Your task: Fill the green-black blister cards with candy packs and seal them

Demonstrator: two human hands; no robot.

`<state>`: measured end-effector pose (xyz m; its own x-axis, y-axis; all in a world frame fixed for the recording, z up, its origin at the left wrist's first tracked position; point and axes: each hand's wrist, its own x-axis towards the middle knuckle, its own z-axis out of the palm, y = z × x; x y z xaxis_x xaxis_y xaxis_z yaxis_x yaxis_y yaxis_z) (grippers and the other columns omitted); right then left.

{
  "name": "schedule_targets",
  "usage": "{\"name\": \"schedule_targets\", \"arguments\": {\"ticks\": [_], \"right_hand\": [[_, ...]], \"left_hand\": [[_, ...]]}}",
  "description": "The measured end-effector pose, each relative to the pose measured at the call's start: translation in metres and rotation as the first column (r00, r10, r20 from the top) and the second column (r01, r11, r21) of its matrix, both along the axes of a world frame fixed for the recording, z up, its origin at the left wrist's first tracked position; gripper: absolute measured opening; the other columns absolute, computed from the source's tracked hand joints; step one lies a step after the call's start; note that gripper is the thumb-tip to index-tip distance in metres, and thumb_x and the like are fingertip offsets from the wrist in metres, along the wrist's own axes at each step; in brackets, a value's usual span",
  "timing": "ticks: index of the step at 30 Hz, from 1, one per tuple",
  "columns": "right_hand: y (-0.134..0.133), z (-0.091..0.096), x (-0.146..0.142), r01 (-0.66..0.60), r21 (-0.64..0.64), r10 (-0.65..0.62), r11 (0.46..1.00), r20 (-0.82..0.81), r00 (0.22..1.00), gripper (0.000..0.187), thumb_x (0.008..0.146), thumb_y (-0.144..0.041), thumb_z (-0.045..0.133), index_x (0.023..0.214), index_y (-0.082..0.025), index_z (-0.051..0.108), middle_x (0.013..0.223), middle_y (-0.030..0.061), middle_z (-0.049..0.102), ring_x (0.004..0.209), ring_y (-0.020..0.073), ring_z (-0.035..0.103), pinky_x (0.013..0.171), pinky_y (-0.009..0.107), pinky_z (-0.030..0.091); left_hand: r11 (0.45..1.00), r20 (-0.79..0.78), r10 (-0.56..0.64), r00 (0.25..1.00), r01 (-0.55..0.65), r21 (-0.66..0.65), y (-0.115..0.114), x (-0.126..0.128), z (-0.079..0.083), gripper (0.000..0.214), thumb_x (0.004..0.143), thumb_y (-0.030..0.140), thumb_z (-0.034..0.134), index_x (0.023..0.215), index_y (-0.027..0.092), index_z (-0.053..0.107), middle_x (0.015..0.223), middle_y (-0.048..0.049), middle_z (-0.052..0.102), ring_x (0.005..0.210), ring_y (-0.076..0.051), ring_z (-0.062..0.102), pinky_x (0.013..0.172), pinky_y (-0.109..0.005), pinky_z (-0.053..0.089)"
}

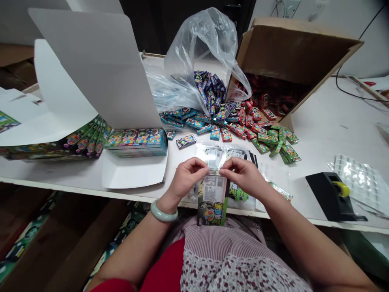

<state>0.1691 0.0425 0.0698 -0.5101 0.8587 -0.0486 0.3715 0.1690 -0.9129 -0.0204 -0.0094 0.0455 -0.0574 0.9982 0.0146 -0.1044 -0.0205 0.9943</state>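
Note:
My left hand (190,175) and my right hand (241,173) pinch opposite sides of a printed packet (212,202), near its clear upper end. The packet hangs down over the table's front edge, black and green with a pale text panel. Under and behind my hands lie clear plastic sleeves (209,151) and more dark printed packets (238,192). A single small purple box (186,141) rests beyond my left hand. Whether anything sits inside the packet I cannot make out.
Small blue (194,123), red (237,129) and green boxes (290,153) lie in heaps. Purple ones (209,87) spill from a plastic bag (209,30) beside a tipped carton (298,48). Left stands an open white box (133,174) with stacked boxes; right, a tape dispenser (328,196) and sticker sheets (355,176).

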Motion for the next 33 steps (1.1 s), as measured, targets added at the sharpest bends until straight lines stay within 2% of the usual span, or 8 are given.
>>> {"name": "schedule_targets", "arguments": {"ticks": [3, 6, 11, 16, 21, 26, 30, 33], "right_hand": [[-0.006, 0.002, 0.005, -0.080, 0.118, 0.077, 0.990, 0.024, 0.997, 0.015, 0.083, -0.029, 0.062, 0.071, -0.020, 0.060, 0.074, 0.0026, 0.064, 0.072, 0.0156, 0.059, 0.064, 0.030, 0.046], [-0.018, 0.001, 0.013, -0.159, 0.271, 0.156, 0.949, 0.034, 0.987, 0.004, 0.084, -0.025, 0.063, 0.083, -0.021, 0.060, 0.088, 0.0044, 0.064, 0.083, 0.0161, 0.060, 0.072, 0.031, 0.048], [-0.036, -0.010, 0.017, -0.075, 0.430, 0.087, 0.900, -0.008, 0.996, 0.007, 0.087, -0.016, 0.057, 0.089, -0.022, 0.058, 0.092, 0.0039, 0.061, 0.092, 0.0162, 0.059, 0.080, 0.033, 0.048], [-0.041, -0.021, 0.014, 0.048, 0.417, -0.008, 0.908, -0.096, 0.995, 0.008, 0.088, -0.017, 0.056, 0.094, -0.022, 0.057, 0.092, 0.0044, 0.060, 0.088, 0.0168, 0.059, 0.074, 0.032, 0.049], [-0.036, -0.025, 0.018, 0.037, 0.412, 0.018, 0.910, -0.130, 0.991, 0.009, 0.088, -0.014, 0.054, 0.092, -0.022, 0.056, 0.093, 0.0042, 0.059, 0.091, 0.0165, 0.058, 0.078, 0.033, 0.048], [-0.030, -0.030, 0.017, 0.079, 0.397, -0.009, 0.914, -0.174, 0.985, 0.007, 0.088, -0.014, 0.053, 0.090, -0.021, 0.055, 0.091, 0.0048, 0.059, 0.092, 0.0168, 0.057, 0.079, 0.033, 0.048], [-0.013, -0.027, 0.012, 0.189, 0.322, -0.106, 0.928, -0.258, 0.960, 0.004, 0.087, -0.018, 0.054, 0.089, -0.022, 0.054, 0.089, 0.0034, 0.058, 0.085, 0.0152, 0.058, 0.072, 0.030, 0.049], [0.006, -0.019, 0.013, 0.227, 0.303, -0.159, 0.926, -0.234, 0.959, 0.001, 0.087, -0.022, 0.054, 0.087, -0.022, 0.053, 0.088, 0.0019, 0.058, 0.084, 0.0146, 0.057, 0.072, 0.029, 0.049]], "left_hand": [[0.989, -0.020, -0.099, 0.995, 0.101, 0.110, -0.006, -0.007, -0.003, 0.013, 0.083, 0.024, 0.063, 0.073, 0.016, 0.061, 0.080, -0.0020, 0.064, 0.079, -0.013, 0.063, 0.074, -0.027, 0.049], [0.971, -0.056, -0.147, 0.988, 0.155, 0.183, -0.013, -0.012, -0.010, 0.010, 0.086, 0.025, 0.061, 0.080, 0.017, 0.064, 0.092, -0.0054, 0.066, 0.091, -0.016, 0.062, 0.083, -0.030, 0.049], [0.958, -0.037, -0.145, 0.989, 0.149, 0.243, -0.020, -0.008, -0.018, 0.006, 0.080, 0.020, 0.067, 0.084, 0.019, 0.063, 0.089, -0.0042, 0.064, 0.088, -0.016, 0.062, 0.080, -0.030, 0.051], [0.956, -0.086, -0.136, 0.987, 0.153, 0.251, -0.018, -0.005, -0.016, 0.005, 0.081, 0.018, 0.066, 0.084, 0.018, 0.062, 0.089, -0.0047, 0.064, 0.088, -0.016, 0.062, 0.079, -0.029, 0.051], [0.972, -0.131, -0.169, 0.977, 0.188, 0.143, -0.012, -0.005, -0.009, 0.010, 0.083, 0.020, 0.064, 0.093, 0.019, 0.063, 0.089, -0.0038, 0.064, 0.086, -0.015, 0.062, 0.077, -0.028, 0.051], [0.963, -0.236, -0.202, 0.950, 0.237, 0.129, -0.001, -0.004, -0.008, 0.005, 0.082, 0.022, 0.064, 0.086, 0.019, 0.066, 0.088, -0.0050, 0.064, 0.087, -0.017, 0.061, 0.077, -0.029, 0.050], [0.988, -0.244, -0.106, 0.964, 0.131, 0.087, 0.019, -0.002, -0.007, 0.009, 0.077, 0.024, 0.069, 0.085, 0.021, 0.067, 0.087, -0.0028, 0.065, 0.083, -0.017, 0.061, 0.074, -0.027, 0.051], [0.993, -0.232, -0.018, 0.973, 0.044, 0.107, 0.039, 0.002, -0.004, 0.013, 0.072, 0.028, 0.074, 0.081, 0.022, 0.068, 0.084, -0.0011, 0.065, 0.081, -0.017, 0.060, 0.073, -0.027, 0.051]]}}
